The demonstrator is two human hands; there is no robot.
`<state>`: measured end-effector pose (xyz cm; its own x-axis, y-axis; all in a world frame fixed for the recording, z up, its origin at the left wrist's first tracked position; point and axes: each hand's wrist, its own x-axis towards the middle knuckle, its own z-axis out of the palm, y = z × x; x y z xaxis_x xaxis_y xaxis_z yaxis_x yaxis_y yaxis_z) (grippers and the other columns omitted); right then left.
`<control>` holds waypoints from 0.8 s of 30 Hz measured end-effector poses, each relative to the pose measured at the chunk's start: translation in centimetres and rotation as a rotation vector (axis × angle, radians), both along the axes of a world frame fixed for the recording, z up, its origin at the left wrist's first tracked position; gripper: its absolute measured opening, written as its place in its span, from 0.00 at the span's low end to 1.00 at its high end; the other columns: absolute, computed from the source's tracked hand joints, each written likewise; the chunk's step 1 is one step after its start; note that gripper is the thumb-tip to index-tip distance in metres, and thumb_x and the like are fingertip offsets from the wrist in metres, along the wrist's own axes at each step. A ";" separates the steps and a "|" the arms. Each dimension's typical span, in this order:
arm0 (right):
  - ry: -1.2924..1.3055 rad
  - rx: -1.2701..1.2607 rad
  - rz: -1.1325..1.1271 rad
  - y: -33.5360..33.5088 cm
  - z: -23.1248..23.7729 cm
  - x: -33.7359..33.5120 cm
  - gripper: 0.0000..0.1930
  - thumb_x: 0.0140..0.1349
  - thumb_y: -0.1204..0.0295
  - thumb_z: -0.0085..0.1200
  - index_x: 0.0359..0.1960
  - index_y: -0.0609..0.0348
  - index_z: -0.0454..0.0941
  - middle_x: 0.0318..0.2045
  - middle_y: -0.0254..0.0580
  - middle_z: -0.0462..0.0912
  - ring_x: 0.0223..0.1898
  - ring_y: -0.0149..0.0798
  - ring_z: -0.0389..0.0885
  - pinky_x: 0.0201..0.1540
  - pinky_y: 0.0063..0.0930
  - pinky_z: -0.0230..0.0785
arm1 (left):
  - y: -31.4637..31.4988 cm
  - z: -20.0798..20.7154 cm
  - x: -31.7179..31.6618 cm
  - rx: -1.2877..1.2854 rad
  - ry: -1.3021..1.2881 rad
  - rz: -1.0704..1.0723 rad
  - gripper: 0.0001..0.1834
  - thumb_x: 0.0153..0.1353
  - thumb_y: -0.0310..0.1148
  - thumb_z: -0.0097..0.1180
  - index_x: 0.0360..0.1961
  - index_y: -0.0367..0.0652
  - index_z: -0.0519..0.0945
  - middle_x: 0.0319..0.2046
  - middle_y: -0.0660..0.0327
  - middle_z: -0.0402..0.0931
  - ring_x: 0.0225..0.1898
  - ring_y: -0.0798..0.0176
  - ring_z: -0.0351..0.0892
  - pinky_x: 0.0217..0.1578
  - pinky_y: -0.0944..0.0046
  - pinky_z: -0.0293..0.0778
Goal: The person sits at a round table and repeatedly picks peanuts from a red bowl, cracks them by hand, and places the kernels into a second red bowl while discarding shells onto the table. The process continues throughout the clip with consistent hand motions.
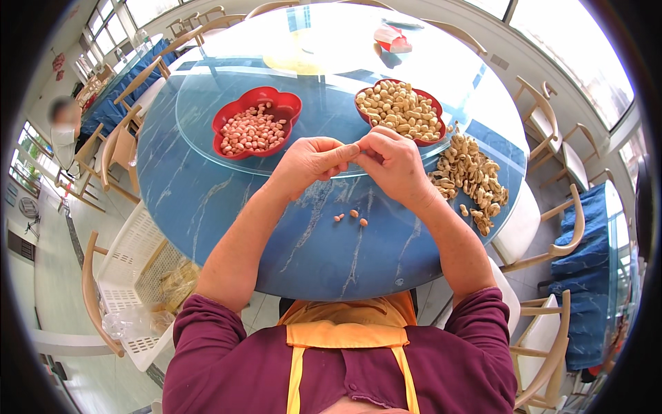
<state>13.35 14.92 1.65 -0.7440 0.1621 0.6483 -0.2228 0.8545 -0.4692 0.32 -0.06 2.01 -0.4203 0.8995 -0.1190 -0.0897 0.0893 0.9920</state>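
My left hand and my right hand meet over the near part of the table, thumbs and fingers pinched together. Whatever lies between the fingertips is too small and covered to make out. Beyond my left hand, a red scalloped bowl holds shelled pink peanuts. Just past my right hand stands a second red bowl, filled with unshelled peanuts. A heap of broken peanut shells lies beside my right wrist. Several loose peanut kernels rest on the table below my hands.
The bowls stand on a glass turntable on the round blue marbled table. A red and white packet lies at the far side. At left, a white basket holds plastic bags; wooden chairs ring the table. Another person stands far left.
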 end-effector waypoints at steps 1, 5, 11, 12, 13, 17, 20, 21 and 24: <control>-0.001 -0.018 0.021 0.1 0.0 0.0 0.04 0.56 0.73 0.64 0.31 0.58 0.81 0.25 0.36 0.78 0.26 0.37 0.80 0.29 0.27 0.71 | -0.1 0.0 -0.1 0.012 -0.020 -0.018 0.15 0.66 0.44 0.60 0.35 0.41 0.83 0.27 0.69 0.75 0.26 0.78 0.67 0.24 0.77 0.61; -0.010 -0.110 0.081 0.5 0.3 0.0 0.04 0.56 0.75 0.63 0.33 0.58 0.82 0.26 0.36 0.78 0.26 0.35 0.79 0.29 0.26 0.72 | -0.1 -0.7 -0.7 0.085 -0.159 -0.083 0.15 0.68 0.42 0.58 0.36 0.40 0.82 0.28 0.68 0.75 0.27 0.77 0.67 0.24 0.77 0.61; 0.033 -0.084 0.088 0.3 0.3 -0.1 0.05 0.55 0.76 0.64 0.34 0.57 0.82 0.27 0.36 0.77 0.27 0.34 0.79 0.29 0.25 0.72 | 0.1 -1.4 -1.0 0.120 -0.336 -0.108 0.14 0.71 0.40 0.52 0.40 0.40 0.79 0.32 0.66 0.75 0.29 0.76 0.68 0.25 0.76 0.64; 0.041 -0.069 0.089 0.3 0.3 -0.1 0.05 0.55 0.76 0.65 0.34 0.56 0.82 0.28 0.35 0.78 0.27 0.35 0.79 0.30 0.26 0.72 | 0.2 -1.4 -1.0 0.110 -0.345 -0.101 0.14 0.72 0.40 0.52 0.41 0.40 0.79 0.32 0.66 0.75 0.30 0.75 0.69 0.25 0.76 0.65; 0.046 -0.027 0.097 0.4 0.2 -0.2 0.05 0.55 0.75 0.65 0.34 0.56 0.82 0.28 0.35 0.78 0.27 0.35 0.80 0.30 0.27 0.73 | 0.2 -1.3 -0.9 0.101 -0.357 -0.072 0.13 0.72 0.40 0.51 0.41 0.39 0.78 0.32 0.65 0.75 0.29 0.75 0.69 0.25 0.76 0.65; 0.045 0.131 0.067 0.4 0.2 -0.1 0.05 0.55 0.71 0.65 0.32 0.53 0.82 0.28 0.34 0.78 0.29 0.38 0.81 0.31 0.30 0.74 | 0.2 -0.9 -0.2 0.092 -0.404 -0.020 0.13 0.73 0.38 0.48 0.42 0.39 0.77 0.33 0.64 0.74 0.28 0.74 0.68 0.23 0.77 0.64; 0.054 0.164 0.015 0.4 0.4 0.0 0.05 0.55 0.69 0.65 0.32 0.53 0.82 0.28 0.34 0.78 0.31 0.39 0.81 0.32 0.32 0.74 | 0.3 -1.2 -0.4 0.100 -0.411 -0.051 0.13 0.73 0.38 0.48 0.41 0.39 0.78 0.31 0.64 0.73 0.27 0.74 0.67 0.21 0.77 0.62; 0.061 0.162 0.000 0.3 0.4 0.1 0.06 0.55 0.69 0.65 0.32 0.53 0.82 0.28 0.34 0.78 0.31 0.39 0.81 0.33 0.32 0.74 | 0.4 -1.5 -0.5 0.102 -0.409 -0.066 0.13 0.73 0.38 0.48 0.41 0.39 0.78 0.31 0.65 0.73 0.26 0.74 0.67 0.21 0.77 0.61; 0.052 0.167 -0.018 0.3 0.2 0.0 0.06 0.55 0.69 0.65 0.32 0.53 0.81 0.28 0.34 0.78 0.31 0.40 0.82 0.33 0.32 0.75 | 0.6 -2.2 -0.9 0.089 -0.357 -0.093 0.14 0.73 0.40 0.49 0.39 0.40 0.78 0.29 0.66 0.72 0.24 0.75 0.65 0.19 0.76 0.58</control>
